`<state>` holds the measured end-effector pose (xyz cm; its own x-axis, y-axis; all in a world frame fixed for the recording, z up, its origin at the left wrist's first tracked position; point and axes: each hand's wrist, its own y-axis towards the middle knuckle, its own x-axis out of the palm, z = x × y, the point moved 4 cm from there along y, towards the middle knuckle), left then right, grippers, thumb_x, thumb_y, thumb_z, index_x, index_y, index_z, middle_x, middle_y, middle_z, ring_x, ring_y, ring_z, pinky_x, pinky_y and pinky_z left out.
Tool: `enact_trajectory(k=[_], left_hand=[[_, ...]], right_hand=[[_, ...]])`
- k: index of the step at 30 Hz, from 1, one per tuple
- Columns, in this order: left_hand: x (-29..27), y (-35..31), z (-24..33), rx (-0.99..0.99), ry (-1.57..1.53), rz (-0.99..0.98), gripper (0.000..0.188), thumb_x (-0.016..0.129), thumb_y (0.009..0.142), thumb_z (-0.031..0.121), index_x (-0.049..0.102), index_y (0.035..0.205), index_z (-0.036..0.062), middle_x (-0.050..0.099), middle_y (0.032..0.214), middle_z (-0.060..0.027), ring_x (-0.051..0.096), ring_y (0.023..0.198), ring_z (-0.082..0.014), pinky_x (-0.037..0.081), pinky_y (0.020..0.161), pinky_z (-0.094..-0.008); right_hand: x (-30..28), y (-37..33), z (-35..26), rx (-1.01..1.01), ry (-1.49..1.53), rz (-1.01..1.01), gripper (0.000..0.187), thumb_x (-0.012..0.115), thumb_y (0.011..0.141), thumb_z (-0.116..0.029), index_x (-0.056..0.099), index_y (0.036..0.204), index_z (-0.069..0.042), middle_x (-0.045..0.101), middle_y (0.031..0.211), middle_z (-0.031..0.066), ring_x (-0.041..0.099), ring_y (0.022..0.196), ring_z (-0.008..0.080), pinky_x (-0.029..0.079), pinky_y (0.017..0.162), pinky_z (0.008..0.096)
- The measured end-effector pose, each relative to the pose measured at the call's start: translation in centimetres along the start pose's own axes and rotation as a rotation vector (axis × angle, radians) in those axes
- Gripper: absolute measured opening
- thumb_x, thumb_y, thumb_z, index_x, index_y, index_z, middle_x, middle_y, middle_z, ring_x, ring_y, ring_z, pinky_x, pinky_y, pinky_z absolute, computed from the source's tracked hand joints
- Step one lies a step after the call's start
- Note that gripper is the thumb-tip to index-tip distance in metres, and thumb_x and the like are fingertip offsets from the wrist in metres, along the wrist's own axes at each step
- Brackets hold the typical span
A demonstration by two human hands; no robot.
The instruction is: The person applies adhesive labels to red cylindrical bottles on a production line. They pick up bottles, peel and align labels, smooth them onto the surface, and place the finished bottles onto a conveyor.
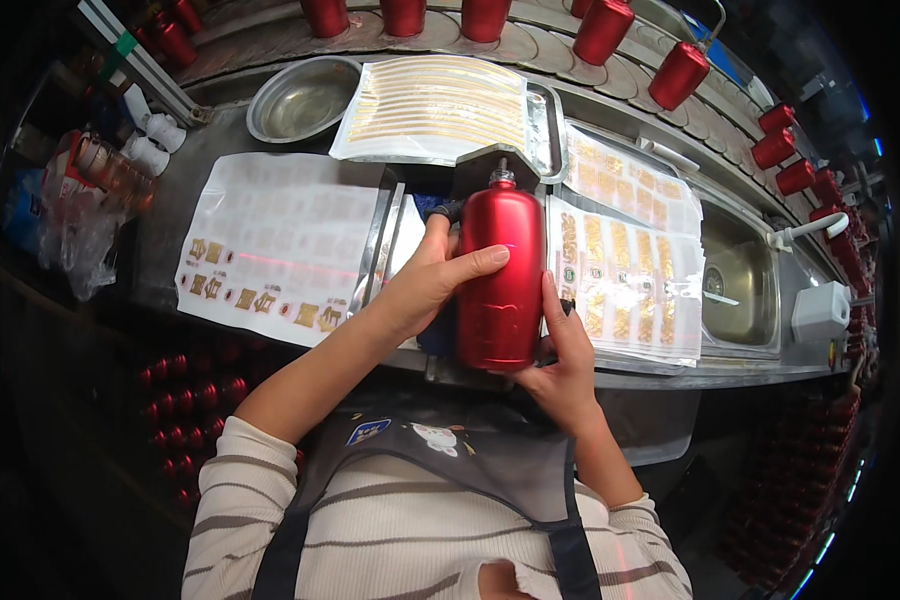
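A glossy red bottle (501, 310) with a narrow neck is held between my two hands in front of me, its neck pointing away. My left hand (432, 278) grips its left side, the thumb lying across the front. My right hand (568, 372) supports the lower right side and base, with some fingers hidden behind the bottle. A dark metal plate (468, 178) stands behind the neck. To the left lies a sheet of gold decals (270, 245), largely bare backing. Another stack of gold decal sheets (627, 285) lies to the right.
A gold-striped sheet (440, 110) covers much of a metal tray (555, 130). Beside it sits a metal bowl (300, 103). A sink (738, 290) and white jug (821, 312) are at right. Red bottles (604, 30) stand along a curved conveyor (540, 50) behind. Clear plastic bags (80, 235) lie far left.
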<state>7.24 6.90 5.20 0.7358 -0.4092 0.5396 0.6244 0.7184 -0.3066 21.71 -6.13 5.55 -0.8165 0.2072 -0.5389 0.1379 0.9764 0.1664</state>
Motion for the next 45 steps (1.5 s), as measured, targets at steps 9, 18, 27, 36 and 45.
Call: enact_trajectory(k=[9, 18, 27, 36, 45], left_hand=[[-0.2, 0.0, 2.0, 0.283, 0.454, 0.127, 0.059, 0.066, 0.095, 0.019, 0.037, 0.142, -0.0020, 0.055, 0.131, -0.0161, 0.052, 0.123, -0.0230, 0.043, 0.103, -0.0364], [-0.7, 1.4, 0.4, 0.128, 0.560, 0.158, 0.077, 0.066, 0.091, 0.056, 0.044, 0.125, -0.0099, 0.063, 0.115, -0.0250, 0.065, 0.107, -0.0281, 0.050, 0.092, -0.0351], [0.3, 0.0, 1.0, 0.322, 0.653, 0.180, 0.059, 0.065, 0.095, 0.041, 0.046, 0.124, -0.0066, 0.065, 0.111, -0.0235, 0.065, 0.103, -0.0294, 0.050, 0.091, -0.0370], [-0.3, 0.5, 0.7, 0.424, 0.612, 0.074, 0.068, 0.067, 0.093, 0.043, 0.041, 0.133, -0.0068, 0.061, 0.118, -0.0262, 0.062, 0.111, -0.0325, 0.047, 0.097, -0.0398], [-15.5, 5.2, 11.6, 0.554, 0.857, 0.709, 0.024, 0.074, 0.083, 0.012, 0.058, 0.093, -0.0026, 0.072, 0.076, -0.0122, 0.069, 0.068, -0.0164, 0.053, 0.063, -0.0302]], right_hand=[[-0.2, 2.0, -1.8, -0.154, -0.266, 0.083, 0.081, 0.088, 0.063, -0.016, 0.060, 0.138, -0.021, 0.060, 0.113, 0.0142, 0.060, 0.075, 0.0228, 0.053, 0.064, 0.0343], [-0.3, 1.1, -1.0, -0.145, -0.177, 0.057, 0.087, 0.092, 0.062, -0.015, 0.054, 0.140, -0.007, 0.058, 0.122, 0.0142, 0.060, 0.085, 0.0221, 0.051, 0.069, 0.0290], [0.1, 1.3, 0.2, -0.129, -0.162, 0.021, 0.079, 0.075, 0.066, -0.002, 0.052, 0.142, -0.002, 0.059, 0.115, 0.0197, 0.064, 0.099, 0.0326, 0.053, 0.080, 0.0359], [0.0, 1.4, 0.2, -0.018, -0.099, -0.064, 0.082, 0.080, 0.068, -0.005, 0.050, 0.144, -0.001, 0.059, 0.120, 0.0201, 0.063, 0.100, 0.0294, 0.052, 0.084, 0.0345], [-4.0, 1.2, 3.1, 0.374, 0.262, 0.094, 0.059, 0.071, 0.082, -0.003, 0.057, 0.140, -0.005, 0.065, 0.107, 0.0047, 0.045, 0.059, 0.0011, 0.038, 0.054, 0.0169]])
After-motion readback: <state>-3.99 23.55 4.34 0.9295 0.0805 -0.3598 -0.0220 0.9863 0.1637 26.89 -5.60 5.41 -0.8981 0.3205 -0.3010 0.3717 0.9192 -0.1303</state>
